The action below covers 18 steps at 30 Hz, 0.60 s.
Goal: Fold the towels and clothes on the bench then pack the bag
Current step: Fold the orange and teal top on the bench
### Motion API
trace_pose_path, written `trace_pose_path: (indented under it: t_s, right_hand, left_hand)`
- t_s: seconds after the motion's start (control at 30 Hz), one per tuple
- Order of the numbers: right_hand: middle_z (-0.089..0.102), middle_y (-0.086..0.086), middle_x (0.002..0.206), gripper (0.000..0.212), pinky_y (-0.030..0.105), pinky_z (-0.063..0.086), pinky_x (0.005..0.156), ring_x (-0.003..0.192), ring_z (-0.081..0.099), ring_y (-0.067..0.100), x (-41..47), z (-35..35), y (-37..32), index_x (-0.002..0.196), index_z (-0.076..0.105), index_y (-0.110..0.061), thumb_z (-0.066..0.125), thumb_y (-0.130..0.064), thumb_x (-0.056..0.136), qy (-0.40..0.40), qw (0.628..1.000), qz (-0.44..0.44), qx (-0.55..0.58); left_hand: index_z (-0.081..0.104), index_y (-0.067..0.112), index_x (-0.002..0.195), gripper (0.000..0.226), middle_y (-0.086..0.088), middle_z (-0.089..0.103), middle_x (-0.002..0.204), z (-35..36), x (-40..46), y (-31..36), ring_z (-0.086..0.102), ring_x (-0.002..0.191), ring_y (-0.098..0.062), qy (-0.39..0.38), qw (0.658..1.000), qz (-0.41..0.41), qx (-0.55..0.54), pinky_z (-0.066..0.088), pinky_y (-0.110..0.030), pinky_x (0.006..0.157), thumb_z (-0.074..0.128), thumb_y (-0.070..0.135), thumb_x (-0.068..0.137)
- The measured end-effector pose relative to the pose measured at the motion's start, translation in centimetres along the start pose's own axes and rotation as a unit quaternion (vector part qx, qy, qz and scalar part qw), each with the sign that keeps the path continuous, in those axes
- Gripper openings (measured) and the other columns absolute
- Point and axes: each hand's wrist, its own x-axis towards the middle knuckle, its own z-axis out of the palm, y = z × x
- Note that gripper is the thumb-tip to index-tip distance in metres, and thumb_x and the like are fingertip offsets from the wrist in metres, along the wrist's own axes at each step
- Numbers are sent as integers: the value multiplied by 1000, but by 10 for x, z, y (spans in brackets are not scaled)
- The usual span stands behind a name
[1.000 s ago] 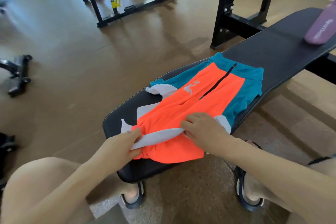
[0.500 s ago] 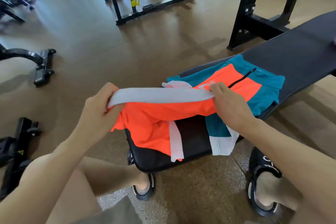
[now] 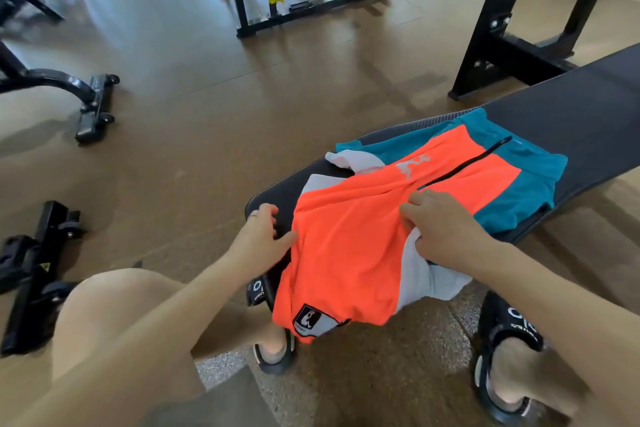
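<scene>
**Desk:** What step is the person on?

**Photographer:** Folding, by the look of it. The left hand (image 3: 265, 236) touches the orange jersey (image 3: 349, 246) at its near-left edge, fingers loosely spread. The right hand (image 3: 440, 232) pinches a fold near the grey panel.

**Desk:** And next?

**Photographer:** Probably lifting the overhanging hem back onto the bench (image 3: 571, 121). The jersey's long axis follows the bench, teal collar farthest away, hem drooping off the near end.

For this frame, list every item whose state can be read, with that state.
Shirt: partly folded on the bench, lower part hanging over the near end.
Bench: shirt on its near end.
Left hand: touching the shirt's left edge.
Right hand: fingers curled on the shirt's grey fabric.
</scene>
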Motion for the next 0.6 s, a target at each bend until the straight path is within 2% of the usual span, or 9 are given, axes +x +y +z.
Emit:
trace_pose_path:
  t_s: [0.03,0.1,0.17,0.23,0.3,0.4,0.43,0.5,0.6]
  right_hand:
    - [46,3,71,26,34,26,61,67,47,28,2,2,-5,69,34,-23,46,-12,50,-12,1000,-7,15]
    - [43,-1,78,19,33,24,66,73,42,25,7,4,-13,73,39,-22,49,-11,60,-45,998,16,43]
    - [42,-3,83,21,34,26,67,78,42,24,13,4,-14,77,39,-20,51,-4,72,-63,993,66,68]
    - [41,-5,78,27,35,26,66,78,42,24,16,2,-10,73,34,-21,45,2,80,-74,981,129,123]
    - [42,-2,74,30,36,26,64,75,43,26,18,0,-4,71,30,-21,40,4,84,-54,972,169,157]
    - [43,2,72,30,38,25,63,73,43,27,18,-1,0,71,29,-19,40,5,85,-32,970,188,150]
    - [43,1,73,29,38,26,64,74,43,27,17,-2,2,72,30,-19,40,6,85,-33,968,198,154]
    - [46,3,82,23,38,31,69,82,46,27,17,-4,7,79,36,-16,40,5,88,-46,964,215,149]
    - [53,9,100,15,39,37,81,100,52,30,16,-8,15,88,41,-13,42,1,91,-83,962,234,112]
  left_hand:
    - [47,15,133,57,-3,58,120,3,10,0,61,99,-16,-12,999,-37,-32,47,-28,85,73,37,87]
    - [53,16,117,48,-4,68,109,5,27,4,67,97,-17,-42,983,-98,-147,58,-36,86,77,39,83]
    - [63,5,102,38,-11,72,106,4,35,14,70,96,-19,-93,951,-152,-251,61,-41,89,78,35,83]
    - [68,1,115,39,-16,73,116,3,35,24,69,102,-20,-147,915,-196,-321,57,-42,97,77,25,86]
    - [65,8,127,38,-11,73,119,-2,33,33,68,111,-23,-201,877,-201,-386,52,-43,102,70,20,91]
    - [69,12,122,28,-10,75,113,-23,35,44,71,98,-20,-201,830,-152,-498,52,-39,94,53,19,99]
    - [69,11,119,28,-11,75,108,-32,37,46,72,90,-19,-182,822,-145,-519,54,-37,88,52,19,100]
    - [67,8,123,29,-10,74,105,-49,42,45,72,83,-19,-147,833,-132,-517,57,-34,78,54,18,99]
    - [70,8,119,32,-9,74,106,-64,50,35,72,82,-19,-159,849,-142,-484,57,-33,74,54,29,101]
